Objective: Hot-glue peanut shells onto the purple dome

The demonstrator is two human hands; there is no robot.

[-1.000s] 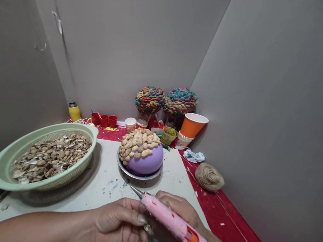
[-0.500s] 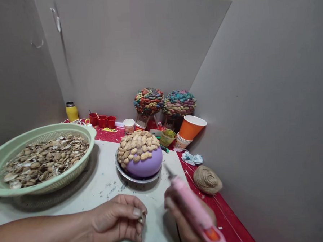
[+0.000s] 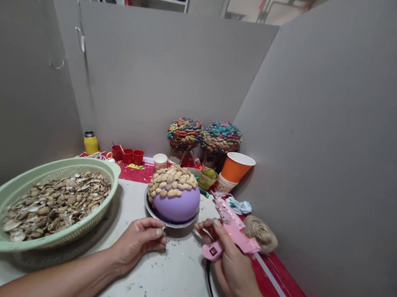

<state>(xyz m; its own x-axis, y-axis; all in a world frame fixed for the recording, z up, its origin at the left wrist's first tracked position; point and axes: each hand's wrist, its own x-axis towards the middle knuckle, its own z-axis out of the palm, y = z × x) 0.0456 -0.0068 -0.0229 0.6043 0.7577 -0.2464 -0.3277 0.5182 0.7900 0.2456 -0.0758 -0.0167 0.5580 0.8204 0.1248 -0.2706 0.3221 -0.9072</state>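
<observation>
A purple balloon (image 3: pixel 177 208), its top covered with peanut shells (image 3: pixel 173 180), rests in a metal bowl (image 3: pixel 151 211). My left hand (image 3: pixel 143 240) is pinched at the bowl's near left; only a tiny light edge shows at its fingertips, too small to name. On the right, my right hand (image 3: pixel 226 258) holds a pink glue gun (image 3: pixel 234 226) with its nozzle up and to the left. Its cord hangs down below the hand. The green basket (image 3: pixel 115 181) at the left holds many empty shells (image 3: pixel 61 204).
Behind the bowl stand paper cups (image 3: pixel 160 160), red cups (image 3: pixel 127 156), a yellow bottle (image 3: pixel 91 144) and two colourful shell-covered balls (image 3: pixel 185 134). An orange cup (image 3: pixel 235 168), a crumpled cloth (image 3: pixel 239 205) and a twine ball (image 3: pixel 260 234) lie along the right wall (image 3: pixel 334 137).
The glue gun has turned so its side shows and sits higher in my right hand. My left hand has moved up and slightly left, nearer the bowl. The view has tilted up.
</observation>
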